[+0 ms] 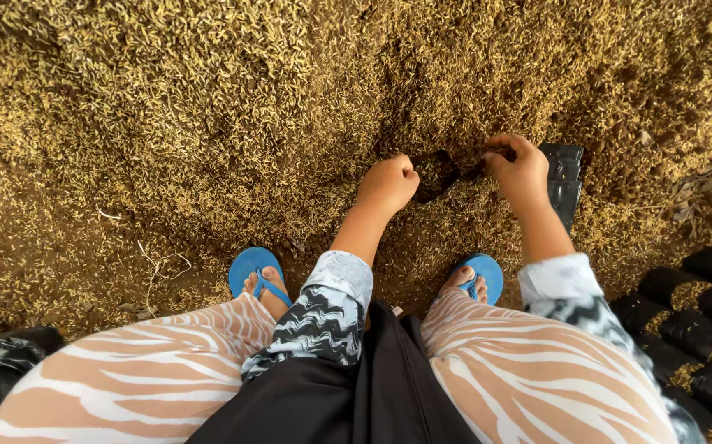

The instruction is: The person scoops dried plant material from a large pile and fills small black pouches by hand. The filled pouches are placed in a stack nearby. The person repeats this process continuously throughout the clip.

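I squat in front of a big heap of yellow-brown husks (232,107). My left hand (389,182) is closed into a fist at the edge of a small dark hollow (438,173) dug into the heap. My right hand (518,168) pinches husks at the hollow's right side, fingers bent. Just behind that hand lies a stack of flat black plastic bags (563,177), partly hidden by it. Whether the left fist holds husks is hidden.
Several filled black bags (701,316) stand in rows at the right edge. A crumpled black plastic sheet (2,353) lies at the lower left. My feet in blue flip-flops (255,271) rest on the husks. A thin white string (158,267) lies to the left.
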